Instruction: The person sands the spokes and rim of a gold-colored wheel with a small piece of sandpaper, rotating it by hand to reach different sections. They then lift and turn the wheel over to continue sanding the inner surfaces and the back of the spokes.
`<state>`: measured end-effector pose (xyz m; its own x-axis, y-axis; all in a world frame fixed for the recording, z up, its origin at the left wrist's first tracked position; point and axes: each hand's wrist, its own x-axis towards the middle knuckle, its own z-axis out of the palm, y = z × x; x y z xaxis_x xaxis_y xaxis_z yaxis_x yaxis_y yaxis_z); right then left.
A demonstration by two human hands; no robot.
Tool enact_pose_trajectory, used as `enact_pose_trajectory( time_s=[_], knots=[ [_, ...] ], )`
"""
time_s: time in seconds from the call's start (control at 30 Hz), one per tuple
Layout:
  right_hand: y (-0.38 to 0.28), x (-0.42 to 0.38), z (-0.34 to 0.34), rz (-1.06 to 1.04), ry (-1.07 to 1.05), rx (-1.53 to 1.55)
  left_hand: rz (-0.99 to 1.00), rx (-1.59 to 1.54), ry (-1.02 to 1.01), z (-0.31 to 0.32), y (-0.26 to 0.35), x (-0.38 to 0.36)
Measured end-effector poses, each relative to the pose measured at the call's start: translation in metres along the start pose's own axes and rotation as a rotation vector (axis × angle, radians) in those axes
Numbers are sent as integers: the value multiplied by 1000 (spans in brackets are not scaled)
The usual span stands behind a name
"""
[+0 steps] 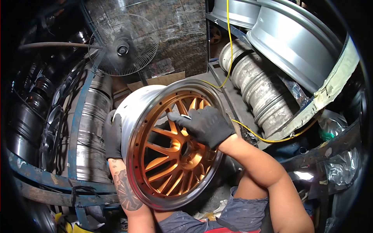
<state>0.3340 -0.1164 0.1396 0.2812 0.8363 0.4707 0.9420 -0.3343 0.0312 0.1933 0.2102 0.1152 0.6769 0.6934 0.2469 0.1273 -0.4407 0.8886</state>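
Note:
A car wheel rim [171, 145] stands tilted in front of me, its copper-gold spokes facing me and a polished lip around them. Its silver barrel [134, 103] points back to the left. My left hand [113, 136], in a dark grey glove, is pressed against the barrel's left side and steadies it. Over the upper spokes is my right hand [206, 126], gloved too, with its fingers curled. A small pale edge shows by the right thumb and forefinger; what it belongs to is hidden.
A fan [123, 50] stands at the back left. Worn wheel rims [258, 87] lie in a row on the right, below large silver rims [297, 42]. More rims [91, 136] sit behind a blue metal frame [79, 112] on the left. A yellow hose [230, 42] hangs behind.

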Motion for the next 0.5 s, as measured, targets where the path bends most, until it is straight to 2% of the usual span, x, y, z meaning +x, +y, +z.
enact_pose_trajectory(
  time_s=[0.1,0.2,0.23,0.37,0.5],
  knots=[
    [-3,-16,-1,-38,-68,107,-28,27,20,3,18,-9],
    [9,-24,-3,-109,-79,115,11,59,1,-1,11,-5],
    [14,-27,-2,-101,-29,167,16,60,10,-1,9,-7],
    [31,-14,2,43,-111,99,75,116,45,2,13,-4],
    [40,8,10,26,-3,27,183,194,33,0,3,-2]
  ],
)
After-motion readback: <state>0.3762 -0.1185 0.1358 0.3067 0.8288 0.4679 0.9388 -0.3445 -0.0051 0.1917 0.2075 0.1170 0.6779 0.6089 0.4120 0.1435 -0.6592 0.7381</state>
